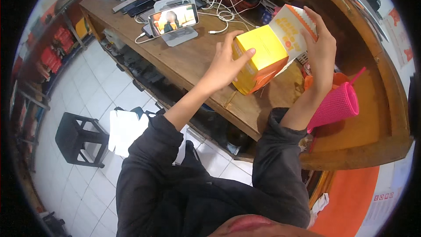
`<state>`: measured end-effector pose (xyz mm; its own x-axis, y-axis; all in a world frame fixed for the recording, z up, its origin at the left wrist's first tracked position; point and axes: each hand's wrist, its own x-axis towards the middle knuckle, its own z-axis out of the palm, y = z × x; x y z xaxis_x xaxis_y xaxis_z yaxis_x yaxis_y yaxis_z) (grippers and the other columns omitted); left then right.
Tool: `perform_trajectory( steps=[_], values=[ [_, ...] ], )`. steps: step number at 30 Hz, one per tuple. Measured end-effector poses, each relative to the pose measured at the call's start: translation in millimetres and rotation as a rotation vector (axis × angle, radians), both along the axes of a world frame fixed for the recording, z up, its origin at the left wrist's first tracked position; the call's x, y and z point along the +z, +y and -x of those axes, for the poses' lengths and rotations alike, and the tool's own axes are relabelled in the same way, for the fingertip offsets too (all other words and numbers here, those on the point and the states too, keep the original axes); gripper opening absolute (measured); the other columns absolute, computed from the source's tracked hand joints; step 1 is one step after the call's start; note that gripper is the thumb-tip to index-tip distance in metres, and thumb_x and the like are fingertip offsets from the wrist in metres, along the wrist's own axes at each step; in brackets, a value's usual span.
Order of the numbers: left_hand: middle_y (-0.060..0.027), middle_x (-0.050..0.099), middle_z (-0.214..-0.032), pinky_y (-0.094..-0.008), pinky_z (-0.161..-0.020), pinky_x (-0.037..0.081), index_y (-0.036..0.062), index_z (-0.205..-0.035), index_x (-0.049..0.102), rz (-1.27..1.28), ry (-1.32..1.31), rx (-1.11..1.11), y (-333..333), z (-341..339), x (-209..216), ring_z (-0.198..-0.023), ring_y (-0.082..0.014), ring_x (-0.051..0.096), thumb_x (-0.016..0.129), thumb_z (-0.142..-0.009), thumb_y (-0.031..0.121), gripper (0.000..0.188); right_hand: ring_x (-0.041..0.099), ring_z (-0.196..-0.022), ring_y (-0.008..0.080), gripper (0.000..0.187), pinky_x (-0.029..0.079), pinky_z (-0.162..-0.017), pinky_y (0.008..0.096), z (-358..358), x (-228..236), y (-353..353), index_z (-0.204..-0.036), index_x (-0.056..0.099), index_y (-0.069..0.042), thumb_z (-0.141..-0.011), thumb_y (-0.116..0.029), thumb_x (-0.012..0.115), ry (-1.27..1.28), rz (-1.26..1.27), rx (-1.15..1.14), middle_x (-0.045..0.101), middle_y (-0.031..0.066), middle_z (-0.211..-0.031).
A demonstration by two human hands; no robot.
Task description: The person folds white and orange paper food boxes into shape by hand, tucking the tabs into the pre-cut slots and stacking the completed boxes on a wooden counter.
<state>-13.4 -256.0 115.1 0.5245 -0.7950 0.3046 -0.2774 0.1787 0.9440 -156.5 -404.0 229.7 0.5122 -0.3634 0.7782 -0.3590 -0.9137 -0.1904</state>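
Note:
A yellow cardboard box point(262, 47) with orange patterned sides is tilted above the wooden table's edge. My left hand point(226, 63) grips its left side, with the thumb lying over the yellow top face. The box's lid flap point(287, 28) stands raised at the far right, showing a white inside with yellow print and an orange zigzag edge. My right hand point(322, 41) is closed round the outer edge of that flap; some of its fingers are hidden behind it.
A phone point(173, 19) with a lit screen leans on a grey stand point(182, 38) on the table point(175, 63). Behind lie several phones point(142, 5) and tangled white cables point(226, 15). A pink studded tumbler point(335, 105) with a straw is by my right forearm. A black stool point(79, 138) stands on the tiled floor.

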Motion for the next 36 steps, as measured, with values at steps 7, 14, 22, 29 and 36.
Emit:
perform_trajectory(
  steps=[7, 14, 22, 29, 36],
  values=[
    [-0.0279, 0.03, -0.14, -0.0455, -0.078, 0.053, 0.0206, -0.143, 0.033, -0.468, -0.526, 0.304, -3.2, 19.2, -4.1, -0.11, -0.0362, 0.052, 0.057, -0.088, 0.044, 0.064, 0.061, -0.1, 0.0346, 0.047, 0.05, -0.082, 0.0414, -17.8, -16.2, -18.5, -0.123, 0.053, -0.017, -0.078, -0.009, 0.066, 0.314, -0.091, -0.334, 0.064, 0.0148, -0.105],
    [-0.0095, 0.042, -0.141, -0.0572, -0.092, 0.04, 0.0283, -0.131, 0.053, -0.088, -1.098, 0.414, -45.8, 39.7, -24.4, -0.122, -0.0431, 0.037, 0.064, -0.077, 0.046, 0.059, 0.048, -0.122, 0.0344, 0.067, 0.036, -0.101, 0.0546, -17.3, -64.3, -137.8, -0.129, 0.052, -0.019, -0.068, -0.024, 0.079, 0.603, -0.206, -0.45, 0.051, 0.0134, -0.131],
    [-0.0093, 0.045, -0.138, -0.0502, -0.082, 0.045, 0.0283, -0.128, 0.056, -0.059, -0.973, 0.395, -39.6, 22.1, -39.6, -0.116, -0.0382, 0.041, 0.063, -0.075, 0.053, 0.059, 0.037, -0.134, 0.027, 0.042, 0.016, -0.112, 0.0564, -65.7, -73.2, -88.7, -0.121, 0.06, -0.02, -0.08, -0.016, 0.068, 0.337, 0.34, 0.052, 0.051, 0.0075, -0.135],
    [-0.01, 0.045, -0.138, -0.0505, -0.083, 0.045, 0.0264, -0.127, 0.057, -0.04, -0.919, 0.288, -48.8, 24.3, -35.6, -0.117, -0.0378, 0.04, 0.063, -0.074, 0.057, 0.061, 0.043, -0.129, 0.0262, 0.042, 0.017, -0.11, 0.0567, -55.8, -166.0, -179.6, -0.115, 0.064, -0.021, -0.091, -0.051, 0.049, 0.553, -0.202, -0.063, 0.054, 0.0044, -0.131],
    [-0.0071, 0.044, -0.142, -0.0475, -0.096, 0.043, 0.0231, -0.127, 0.057, 0.007, -0.808, 0.138, -32.9, -6.4, -36.3, -0.118, -0.0364, 0.045, 0.056, -0.085, 0.048, 0.049, 0.06, -0.103, 0.0199, 0.028, 0.044, -0.093, 0.0344, -54.3, -103.4, -130.9, -0.114, 0.066, -0.008, -0.092, -0.024, 0.058, 0.155, -0.361, 0.354, 0.065, 0.0077, -0.114]
  ],
)
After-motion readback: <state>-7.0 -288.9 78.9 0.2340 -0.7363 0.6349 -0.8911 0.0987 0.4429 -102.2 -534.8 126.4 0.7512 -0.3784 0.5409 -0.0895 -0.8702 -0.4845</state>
